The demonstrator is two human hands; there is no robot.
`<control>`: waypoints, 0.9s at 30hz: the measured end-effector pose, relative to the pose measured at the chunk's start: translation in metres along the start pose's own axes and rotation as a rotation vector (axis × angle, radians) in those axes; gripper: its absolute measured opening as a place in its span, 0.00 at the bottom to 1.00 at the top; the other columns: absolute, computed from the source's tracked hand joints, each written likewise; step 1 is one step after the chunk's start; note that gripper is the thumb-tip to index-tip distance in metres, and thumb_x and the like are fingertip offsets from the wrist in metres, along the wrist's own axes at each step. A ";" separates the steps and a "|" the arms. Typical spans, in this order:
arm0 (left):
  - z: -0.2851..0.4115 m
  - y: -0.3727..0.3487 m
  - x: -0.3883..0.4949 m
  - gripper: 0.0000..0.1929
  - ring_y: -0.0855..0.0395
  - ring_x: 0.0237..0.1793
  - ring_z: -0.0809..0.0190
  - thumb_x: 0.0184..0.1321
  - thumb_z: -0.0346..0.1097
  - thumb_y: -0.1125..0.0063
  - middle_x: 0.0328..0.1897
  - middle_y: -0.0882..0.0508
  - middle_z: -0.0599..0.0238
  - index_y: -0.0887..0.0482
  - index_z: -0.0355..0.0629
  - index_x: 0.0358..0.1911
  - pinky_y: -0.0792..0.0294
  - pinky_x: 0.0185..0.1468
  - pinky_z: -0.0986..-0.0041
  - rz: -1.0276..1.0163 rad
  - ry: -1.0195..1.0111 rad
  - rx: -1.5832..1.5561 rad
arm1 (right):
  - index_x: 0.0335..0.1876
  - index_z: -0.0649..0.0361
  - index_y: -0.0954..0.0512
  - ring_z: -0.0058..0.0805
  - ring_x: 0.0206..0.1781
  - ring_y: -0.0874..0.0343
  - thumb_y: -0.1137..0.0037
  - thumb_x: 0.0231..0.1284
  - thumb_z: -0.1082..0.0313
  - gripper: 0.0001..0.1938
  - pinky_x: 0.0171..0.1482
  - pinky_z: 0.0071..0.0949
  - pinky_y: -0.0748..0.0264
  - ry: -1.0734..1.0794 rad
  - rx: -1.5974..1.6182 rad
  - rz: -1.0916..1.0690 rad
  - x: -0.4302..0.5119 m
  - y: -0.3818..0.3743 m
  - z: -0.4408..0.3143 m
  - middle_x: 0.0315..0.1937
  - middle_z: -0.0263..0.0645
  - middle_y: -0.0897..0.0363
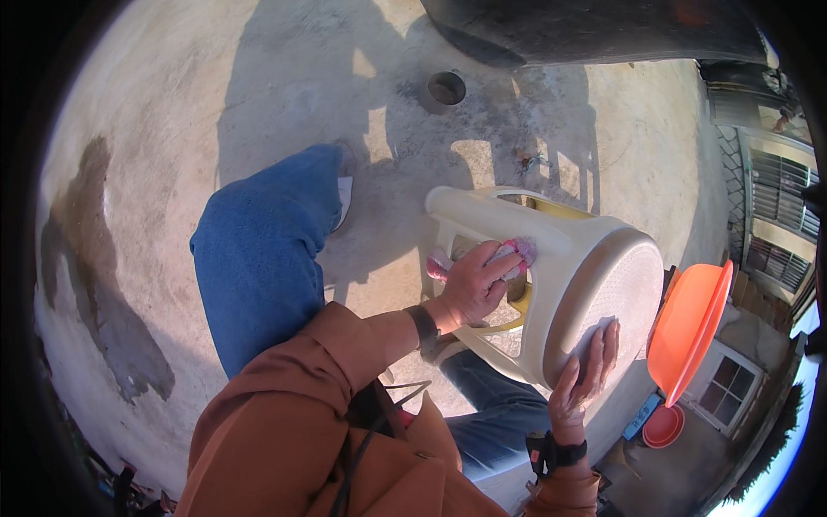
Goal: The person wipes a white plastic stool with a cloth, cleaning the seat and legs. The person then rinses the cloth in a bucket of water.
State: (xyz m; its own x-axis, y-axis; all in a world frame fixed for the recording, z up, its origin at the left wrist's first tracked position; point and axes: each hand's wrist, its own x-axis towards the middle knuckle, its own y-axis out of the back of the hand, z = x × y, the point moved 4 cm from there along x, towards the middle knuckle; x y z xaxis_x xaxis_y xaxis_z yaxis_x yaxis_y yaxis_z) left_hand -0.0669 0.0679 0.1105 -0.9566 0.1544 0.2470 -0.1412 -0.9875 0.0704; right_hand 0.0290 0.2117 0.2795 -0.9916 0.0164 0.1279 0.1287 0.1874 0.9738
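Note:
A white plastic stool lies tipped on its side before me, its round textured seat facing right. Its inner surfaces look yellowish. My left hand grips a crumpled pink-and-white cloth and presses it against the stool's side, beside a cut-out between the legs. Part of the cloth sticks out past the wrist side of the hand. My right hand rests with spread fingers on the seat face near its lower rim. A black band is on each wrist.
An orange plastic basin stands just beyond the seat. Further off are a red basin and a blue sign bearing writing. A round metal container sits on the concrete ground. A large black object overhangs the top edge.

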 end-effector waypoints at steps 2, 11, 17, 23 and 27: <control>-0.010 -0.002 -0.004 0.24 0.21 0.47 0.45 0.46 0.23 0.45 0.51 0.23 0.53 0.19 0.49 0.51 0.25 0.49 0.61 0.014 -0.005 0.019 | 0.66 0.71 0.34 0.61 0.73 0.45 0.57 0.67 0.63 0.26 0.72 0.55 0.49 -0.008 0.001 -0.004 0.000 0.000 0.000 0.71 0.61 0.43; -0.057 -0.002 -0.018 0.23 0.21 0.44 0.44 0.47 0.21 0.45 0.48 0.23 0.53 0.18 0.47 0.50 0.26 0.45 0.59 0.064 0.126 -0.021 | 0.66 0.72 0.35 0.62 0.73 0.46 0.58 0.66 0.63 0.26 0.72 0.55 0.50 -0.002 0.006 -0.020 0.001 0.001 0.000 0.71 0.62 0.43; -0.084 -0.002 -0.022 0.19 0.21 0.43 0.47 0.52 0.22 0.48 0.45 0.24 0.56 0.18 0.48 0.48 0.27 0.43 0.64 0.041 0.408 0.126 | 0.67 0.72 0.35 0.62 0.74 0.46 0.58 0.66 0.64 0.27 0.72 0.54 0.50 -0.017 0.004 -0.031 0.002 0.001 -0.001 0.71 0.61 0.44; -0.037 -0.008 -0.013 0.17 0.21 0.43 0.46 0.54 0.24 0.48 0.45 0.24 0.54 0.18 0.46 0.48 0.27 0.45 0.64 0.076 0.426 0.019 | 0.67 0.72 0.35 0.61 0.74 0.46 0.59 0.67 0.63 0.26 0.72 0.54 0.50 -0.018 -0.015 -0.027 0.001 0.001 -0.001 0.71 0.61 0.44; 0.019 -0.013 -0.008 0.20 0.21 0.49 0.44 0.53 0.22 0.50 0.53 0.24 0.51 0.19 0.44 0.50 0.27 0.49 0.63 0.116 0.184 -0.112 | 0.67 0.71 0.35 0.61 0.73 0.45 0.59 0.67 0.63 0.26 0.72 0.55 0.49 0.015 0.007 0.002 0.000 0.000 0.001 0.71 0.61 0.43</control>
State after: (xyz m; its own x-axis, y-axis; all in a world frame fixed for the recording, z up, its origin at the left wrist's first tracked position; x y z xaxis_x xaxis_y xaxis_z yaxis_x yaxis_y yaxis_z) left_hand -0.0522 0.0799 0.1255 -0.9969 0.0417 0.0661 -0.0455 -0.9973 -0.0580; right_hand 0.0288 0.2124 0.2789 -0.9912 0.0017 0.1326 0.1304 0.1946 0.9722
